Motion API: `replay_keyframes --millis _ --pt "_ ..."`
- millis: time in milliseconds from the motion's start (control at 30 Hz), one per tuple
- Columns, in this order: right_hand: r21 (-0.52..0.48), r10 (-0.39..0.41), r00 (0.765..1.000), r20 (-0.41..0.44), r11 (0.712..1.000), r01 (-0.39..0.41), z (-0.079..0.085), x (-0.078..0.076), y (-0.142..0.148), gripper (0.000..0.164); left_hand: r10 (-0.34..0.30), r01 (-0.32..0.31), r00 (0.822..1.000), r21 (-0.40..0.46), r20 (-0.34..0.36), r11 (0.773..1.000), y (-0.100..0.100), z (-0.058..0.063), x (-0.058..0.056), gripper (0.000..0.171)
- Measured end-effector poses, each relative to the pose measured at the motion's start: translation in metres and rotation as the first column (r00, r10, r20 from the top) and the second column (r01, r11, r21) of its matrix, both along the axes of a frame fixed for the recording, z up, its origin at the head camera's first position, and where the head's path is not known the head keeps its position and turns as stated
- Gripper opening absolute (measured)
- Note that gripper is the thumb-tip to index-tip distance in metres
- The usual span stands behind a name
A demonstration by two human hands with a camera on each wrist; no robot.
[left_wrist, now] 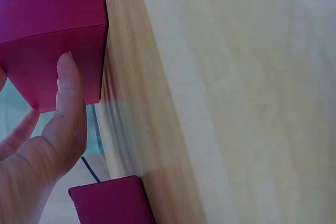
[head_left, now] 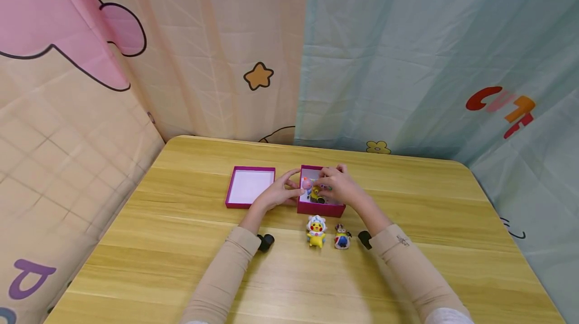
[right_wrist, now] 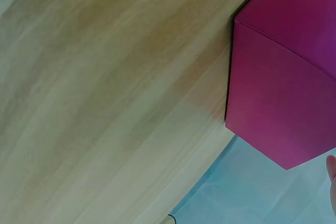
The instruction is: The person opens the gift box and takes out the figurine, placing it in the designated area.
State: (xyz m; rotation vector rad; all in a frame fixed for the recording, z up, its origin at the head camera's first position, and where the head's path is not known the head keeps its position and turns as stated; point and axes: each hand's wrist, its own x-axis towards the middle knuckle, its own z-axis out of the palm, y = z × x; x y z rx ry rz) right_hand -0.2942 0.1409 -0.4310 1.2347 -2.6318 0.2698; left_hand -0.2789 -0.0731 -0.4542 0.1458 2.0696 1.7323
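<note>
A magenta box (head_left: 320, 209) with a pale inside stands on the table and holds several small toy figures, among them a pink one (head_left: 307, 183) and a yellow one (head_left: 315, 194). My left hand (head_left: 277, 194) is at the box's left side, a fairly straight finger (left_wrist: 67, 85) against its outer wall. Over the box's right part, my right hand (head_left: 342, 187) reaches in with its fingers bent down among the figures; I cannot tell whether it grips one. In front of the box stand a yellow Pikachu figure (head_left: 316, 232) in a white hood and a Minion figure (head_left: 342, 238) wearing a crown.
Left of the box lies a shallow magenta lid (head_left: 250, 186), its white inside facing up. Black wrist devices (head_left: 266, 242) jut from both sleeves. The wooden table (head_left: 181, 258) ends at a curtain (head_left: 389, 63) behind.
</note>
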Motion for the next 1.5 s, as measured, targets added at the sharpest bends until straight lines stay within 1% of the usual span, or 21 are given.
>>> replay_keyframes --millis 167,367,433,700,900,1133,1233,1367,1500 --pt "0.027 -0.012 1.0 -0.001 1.0 0.012 -0.0005 0.0013 0.0004 0.023 0.0 0.0 1.0 -0.003 0.004 1.0 0.0004 0.0003 0.0003 0.066" --pt "0.038 -0.032 0.999 0.032 0.999 0.031 -0.0021 0.0022 0.0013 0.031 -0.003 0.003 1.0 0.0 0.002 1.0 -0.0001 0.0005 0.0003 0.066" --pt "0.035 -0.05 0.998 0.049 0.998 0.049 -0.0024 0.0023 0.0012 0.033 -0.006 0.006 1.0 -0.002 0.0 1.0 -0.0003 -0.0001 -0.0001 0.066" --pt "0.063 -0.148 0.985 0.087 0.988 0.143 -0.0046 0.0016 -0.0003 0.029 -0.004 0.004 1.0 -0.002 0.004 1.0 -0.0004 -0.0007 -0.0018 0.067" --pt "0.117 -0.223 0.968 0.111 0.971 0.211 -0.0061 0.0013 -0.0019 0.033 0.002 -0.002 1.0 -0.002 0.002 1.0 0.0001 0.0006 0.0 0.066" --pt "0.14 -0.292 0.947 0.131 0.952 0.274 -0.0063 0.0027 -0.0004 0.038 0.004 -0.004 1.0 0.006 -0.003 1.0 0.0007 0.0011 0.0009 0.066" --pt "0.166 -0.324 0.936 0.136 0.939 0.301 -0.0053 0.0036 0.0002 0.04 0.006 -0.006 1.0 0.004 -0.004 1.0 0.0007 0.001 0.001 0.066" --pt "0.221 -0.354 0.925 0.141 0.922 0.319 -0.0047 0.0044 -0.0001 0.041 0.004 -0.004 1.0 0.006 -0.001 1.0 0.0007 0.0003 0.0004 0.066" --pt "0.261 -0.363 0.921 0.138 0.911 0.32 -0.0052 0.0045 -0.0011 0.043 0.008 -0.008 1.0 0.011 0.007 1.0 0.0011 0.0 0.0002 0.066"
